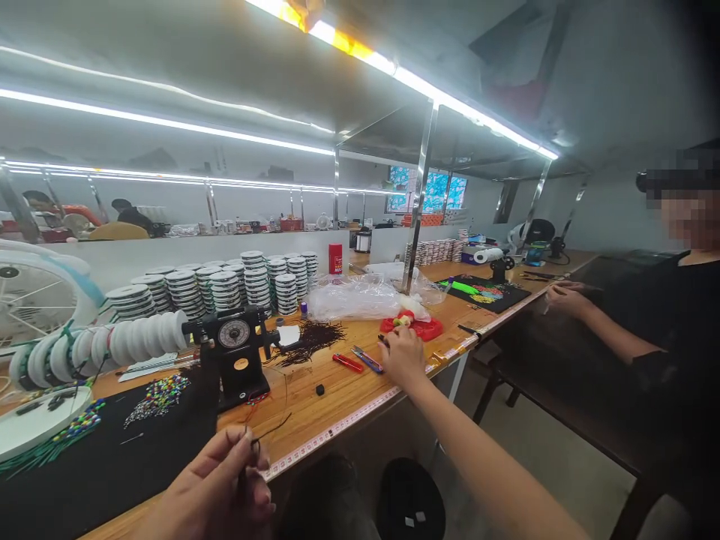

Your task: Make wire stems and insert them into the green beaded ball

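Observation:
At the bottom of the view my left hand (222, 472) pinches a thin black cord (275, 429), whose loose end sticks out to the right over the table edge. My right hand (405, 356) is stretched forward over the table, its fingers curled down at a small dark item (383, 340) that I cannot make out. Just left of it lie blue-handled thread snips (368, 360) and a red cutter (347, 363). A red bag (430, 328) is directly beyond that hand. Nearer to me a small black block (320, 390) rests on the wood.
A black winding machine (233, 367) carries white spools (146, 335) at left. Behind it stand stacked reels (222, 289) and a fan (39, 292). Dark cord pieces (315, 339), coloured beads (160, 394) and a plastic bag (360, 296) lie about. A co-worker (675, 322) sits at right.

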Motion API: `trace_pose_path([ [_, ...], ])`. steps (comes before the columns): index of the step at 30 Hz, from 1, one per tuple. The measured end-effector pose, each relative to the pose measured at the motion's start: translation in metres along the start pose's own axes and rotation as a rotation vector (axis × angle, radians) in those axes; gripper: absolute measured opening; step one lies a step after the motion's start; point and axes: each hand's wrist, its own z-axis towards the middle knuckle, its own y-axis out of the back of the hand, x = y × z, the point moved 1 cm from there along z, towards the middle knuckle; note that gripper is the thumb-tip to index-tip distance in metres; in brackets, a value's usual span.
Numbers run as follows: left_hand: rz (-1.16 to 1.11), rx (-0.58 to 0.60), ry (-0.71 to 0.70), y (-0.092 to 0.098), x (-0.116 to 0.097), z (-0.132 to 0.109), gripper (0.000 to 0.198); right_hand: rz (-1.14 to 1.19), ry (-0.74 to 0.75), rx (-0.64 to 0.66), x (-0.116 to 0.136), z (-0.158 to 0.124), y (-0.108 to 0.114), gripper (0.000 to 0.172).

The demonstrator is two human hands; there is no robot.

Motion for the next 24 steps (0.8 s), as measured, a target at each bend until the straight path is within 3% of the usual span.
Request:
trace_pose_path([
  [4, 0.106, 0.006, -0.028, -0.022, -0.013, 0.018, 0.026, 0.028, 0.154, 0.098, 0.024, -0.009, -0.009, 0.025],
  [9, 0.153, 0.018, -0.068, -0.041, -0.014, 0.045, 0.008, 0.071, 0.177, 0.118, 0.027, -0.007, -0.019, 0.020],
  [13, 0.147, -0.040, -0.072, -0.051, -0.011, 0.063, 0.008, 0.172, 0.128, 0.084, 0.028, -0.010, -0.011, 0.023],
  [17, 0.133, -0.075, -0.104, -0.055, -0.007, 0.080, 0.011, 0.404, 0.158, 0.071, 0.052, -0.035, 0.007, 0.032],
  [21, 0.122, -0.034, -0.149, -0.058, -0.002, 0.090, 0.010, 1.021, 0.122, 0.382, 0.080, -0.058, 0.013, 0.055],
  [24, 0.117, -0.011, -0.147, -0.063, 0.001, 0.091, 0.009, 1.173, 0.053, 0.486, 0.092, -0.059, 0.010, 0.060],
])
